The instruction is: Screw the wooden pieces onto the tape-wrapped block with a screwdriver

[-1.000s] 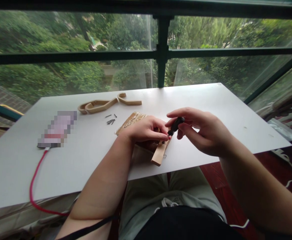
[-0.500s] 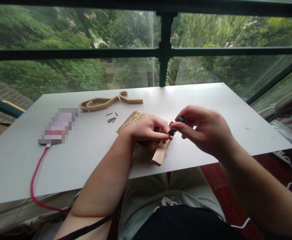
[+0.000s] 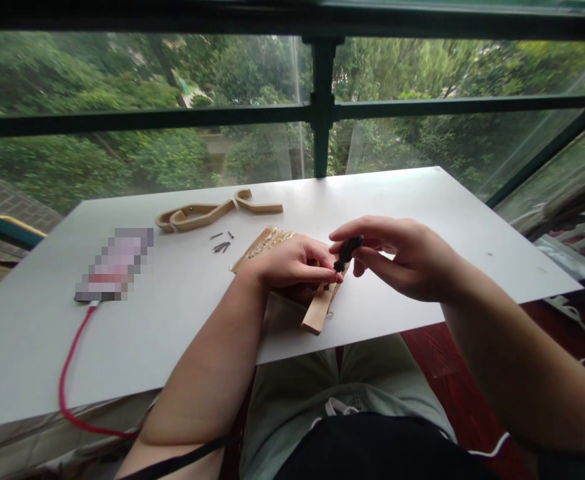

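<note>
My left hand (image 3: pixel 292 263) is closed in a pinch over a pale wooden piece (image 3: pixel 318 308) that lies on the white table (image 3: pixel 172 313) near its front edge. My right hand (image 3: pixel 407 257) grips a small black screwdriver (image 3: pixel 345 252) between thumb and fingers, its tip pointing down at the spot where my left fingers pinch. What the left fingertips hold at the tip is too small to make out. A clear bag of parts (image 3: pixel 262 243) lies partly under my left hand.
Curved wooden pieces (image 3: pixel 197 213) and a bent one (image 3: pixel 257 202) lie at the back of the table, with several small dark screws (image 3: pixel 221 243) beside them. A blurred phone (image 3: pixel 115 263) on a red cable (image 3: pixel 69 373) sits left. A railing and windows stand behind.
My right hand has turned the screwdriver between its fingers, so the black handle shows differently. My left hand and the wooden piece have stayed in place.
</note>
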Motion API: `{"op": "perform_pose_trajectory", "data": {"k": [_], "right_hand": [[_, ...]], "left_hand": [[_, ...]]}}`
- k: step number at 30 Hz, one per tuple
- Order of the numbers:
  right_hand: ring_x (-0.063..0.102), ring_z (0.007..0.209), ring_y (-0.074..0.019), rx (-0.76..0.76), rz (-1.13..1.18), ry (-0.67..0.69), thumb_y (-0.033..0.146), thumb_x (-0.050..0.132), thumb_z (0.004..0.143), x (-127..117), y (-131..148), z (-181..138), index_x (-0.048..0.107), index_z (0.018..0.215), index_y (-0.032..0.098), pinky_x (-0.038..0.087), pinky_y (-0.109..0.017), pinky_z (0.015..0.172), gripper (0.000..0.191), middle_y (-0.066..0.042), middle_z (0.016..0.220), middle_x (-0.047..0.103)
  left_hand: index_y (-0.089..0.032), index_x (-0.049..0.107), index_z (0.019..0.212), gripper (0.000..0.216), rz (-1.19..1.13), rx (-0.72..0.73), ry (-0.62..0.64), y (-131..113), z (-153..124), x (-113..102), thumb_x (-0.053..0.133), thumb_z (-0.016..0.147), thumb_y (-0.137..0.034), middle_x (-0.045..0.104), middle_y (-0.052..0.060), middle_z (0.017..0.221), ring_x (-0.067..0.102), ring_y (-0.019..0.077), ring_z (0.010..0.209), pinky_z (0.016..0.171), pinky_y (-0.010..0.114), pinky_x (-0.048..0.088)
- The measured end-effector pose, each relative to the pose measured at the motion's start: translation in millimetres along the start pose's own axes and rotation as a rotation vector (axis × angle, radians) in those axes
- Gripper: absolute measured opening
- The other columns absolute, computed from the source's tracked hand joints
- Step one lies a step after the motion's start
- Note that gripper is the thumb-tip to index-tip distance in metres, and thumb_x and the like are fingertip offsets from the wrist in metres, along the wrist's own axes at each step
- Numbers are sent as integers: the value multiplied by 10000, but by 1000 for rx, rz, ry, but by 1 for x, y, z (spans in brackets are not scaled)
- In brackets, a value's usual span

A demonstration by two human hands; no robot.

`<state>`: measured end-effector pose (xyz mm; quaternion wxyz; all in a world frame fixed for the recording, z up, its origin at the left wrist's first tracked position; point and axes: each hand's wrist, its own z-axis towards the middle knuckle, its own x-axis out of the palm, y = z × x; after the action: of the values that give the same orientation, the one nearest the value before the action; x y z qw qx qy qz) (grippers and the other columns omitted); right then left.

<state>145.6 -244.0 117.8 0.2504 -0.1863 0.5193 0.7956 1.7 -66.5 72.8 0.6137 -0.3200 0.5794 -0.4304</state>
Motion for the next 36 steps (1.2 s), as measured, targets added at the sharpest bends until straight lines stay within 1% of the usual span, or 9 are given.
{"op": "perform_pose_trajectory", "data": {"k": [7,13,20,22,24,26,28,32,36], "right_hand": [[529,560,-98,181,-102,-113,341,657,821,3,3,4,688,935,154,391,-241,534,220,-36,740,660],[478,534,-89,179,-231,-203,384,692,788,12,11,6,661,802,166,335,-235,524,220,3,612,586],[440,540,-82,178,-259,-337,417,681,796,23,6,1,568,711,173,322,-231,513,281,14,597,545],[465,561,-84,160,-228,-330,391,685,796,22,3,-1,588,755,171,346,-232,524,243,1,658,577],[497,585,-85,125,-144,-280,343,672,808,19,1,-2,626,918,174,375,-234,533,207,-26,795,633],[527,607,-86,83,-31,-190,284,634,833,15,1,-3,599,1139,192,399,-235,534,322,-58,965,658],[557,642,-95,54,46,-94,236,587,855,9,2,-4,563,1246,210,418,-237,537,393,-77,1061,657],[553,614,-95,100,-12,-18,229,578,859,0,7,-3,652,1134,199,409,-236,518,287,-64,971,686],[453,505,-71,193,-154,-75,313,643,827,0,11,1,684,948,179,326,-239,469,185,-21,745,650]], "left_hand": [[-122,754,841,220,-29,26,21,2,0,2,672,832,-325,720,114,898,652,185,849,768,261,495],[-128,753,893,200,-15,40,9,4,0,1,668,828,-297,717,100,903,650,171,837,749,234,493],[-101,717,770,227,-15,-32,-30,-1,-1,4,701,793,-327,687,60,773,610,125,694,627,194,463],[-100,713,756,231,-33,-35,-26,-2,-1,5,697,798,-326,686,62,777,608,125,696,632,195,463],[-106,717,761,224,-37,-22,-26,-3,0,4,695,802,-325,689,65,789,612,131,715,655,202,468],[-116,728,777,216,-25,-7,-11,-2,0,3,688,810,-326,687,63,781,615,138,737,679,211,470],[-120,734,770,219,-15,2,7,-1,0,2,680,819,-327,685,62,768,613,140,742,685,214,468],[-115,748,803,232,-3,10,25,2,0,1,663,837,-329,680,68,782,607,138,733,668,216,458],[-116,759,878,231,11,44,41,3,0,1,648,851,-316,692,89,829,622,159,792,718,234,468]]}}
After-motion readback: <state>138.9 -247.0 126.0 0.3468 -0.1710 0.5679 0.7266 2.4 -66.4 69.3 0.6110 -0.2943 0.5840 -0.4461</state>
